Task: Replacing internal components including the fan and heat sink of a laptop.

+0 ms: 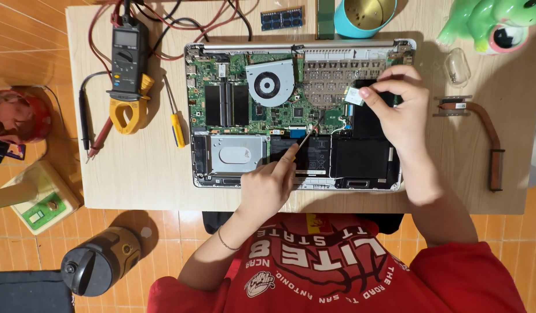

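Right hand (398,110) pinching small green card (353,96), laptop (233,179) opened

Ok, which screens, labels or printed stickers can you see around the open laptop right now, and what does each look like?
Clamp meter: left of the open laptop, grey body, yellow jaws, small grey blank-looking screen on top.
Battery: laptop's lower middle, black, with a label of small white print.
Heat pipe: right of the laptop, copper, small white sticker near its top.
Memory module: above the laptop, blue with black chips.

A small green rectangular wireless card (353,96) sits tilted right of centre; a thin yellow-handled screwdriver (302,142) slants at centre, tip up-right.
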